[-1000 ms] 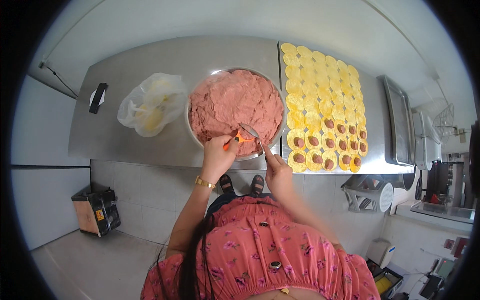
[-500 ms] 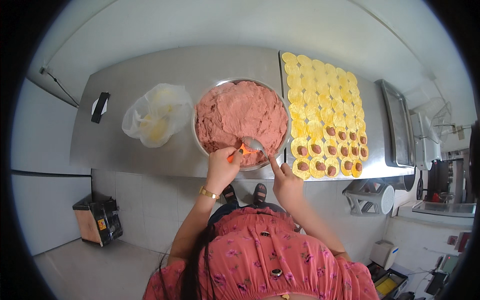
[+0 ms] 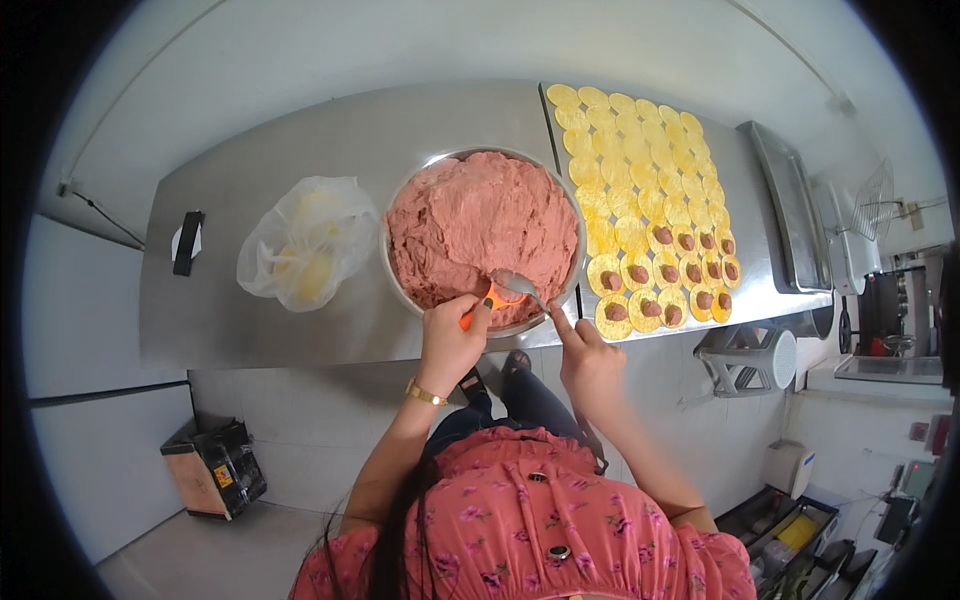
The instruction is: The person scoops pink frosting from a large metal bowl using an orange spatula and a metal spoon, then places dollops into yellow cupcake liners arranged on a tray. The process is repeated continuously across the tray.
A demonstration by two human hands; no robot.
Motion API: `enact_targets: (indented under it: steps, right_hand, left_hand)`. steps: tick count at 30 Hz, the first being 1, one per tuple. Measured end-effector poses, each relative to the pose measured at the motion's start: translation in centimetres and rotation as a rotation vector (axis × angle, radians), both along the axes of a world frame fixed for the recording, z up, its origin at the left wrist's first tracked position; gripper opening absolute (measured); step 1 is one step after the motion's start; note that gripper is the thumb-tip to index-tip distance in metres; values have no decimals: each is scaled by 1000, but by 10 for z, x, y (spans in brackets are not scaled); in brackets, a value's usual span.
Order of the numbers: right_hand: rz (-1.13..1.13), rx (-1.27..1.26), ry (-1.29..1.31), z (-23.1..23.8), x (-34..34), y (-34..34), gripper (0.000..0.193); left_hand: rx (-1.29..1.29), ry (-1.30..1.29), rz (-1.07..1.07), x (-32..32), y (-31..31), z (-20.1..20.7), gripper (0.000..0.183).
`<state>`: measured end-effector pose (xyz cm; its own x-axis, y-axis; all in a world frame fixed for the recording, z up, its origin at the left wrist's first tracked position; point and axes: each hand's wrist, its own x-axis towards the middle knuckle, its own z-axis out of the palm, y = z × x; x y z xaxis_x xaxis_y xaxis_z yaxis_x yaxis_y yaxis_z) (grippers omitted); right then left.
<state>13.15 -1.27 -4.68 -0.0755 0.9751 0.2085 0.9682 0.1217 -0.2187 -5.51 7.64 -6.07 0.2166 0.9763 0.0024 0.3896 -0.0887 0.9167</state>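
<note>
A wide metal bowl (image 3: 387, 262) holds a large mound of pink ground-meat paste (image 3: 480, 220). At its near edge my left hand (image 3: 452, 335) is closed around an orange-handled utensil (image 3: 494, 298), whose working end I cannot make out. My right hand (image 3: 590, 365) grips the handle of a metal spoon (image 3: 518, 284), index finger stretched along it. The spoon's bowl meets the orange utensil just over the paste. Right of the bowl lie rows of round yellow wrappers (image 3: 640, 150); several in the nearer rows each carry a small lump of paste (image 3: 638, 272).
On the steel table (image 3: 330, 130) stands a clear plastic bag (image 3: 305, 240) with yellow rounds inside. A black-and-white item (image 3: 187, 243) lies at the far left. Metal trays (image 3: 785, 205) rest at the right end. A grey stool (image 3: 750, 358) and a black box (image 3: 215, 470) are on the floor.
The view has shifted slightly. Both hands stay at the bowl's near edge, with the spoon and orange utensil still together; their positions differ only a little.
</note>
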Motion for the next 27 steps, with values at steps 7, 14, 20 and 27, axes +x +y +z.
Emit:
enact_targets:
  steps: [7,14,20,27]
  right_hand:
    - [80,78,-204,-15,36,-6,66]
    - [131,95,-153,-21,126,-4,67]
    - [91,-31,378,10,213,-2,56]
    - [63,-240,582,49,274,-6,40]
  left_hand:
    - [-159,-71,13,41,3,-13,22]
    - [-295,-159,81,113,-12,0,23]
    - [-324,-341,96,176,-45,29,20]
    - [349,132,-48,236,-72,52,14]
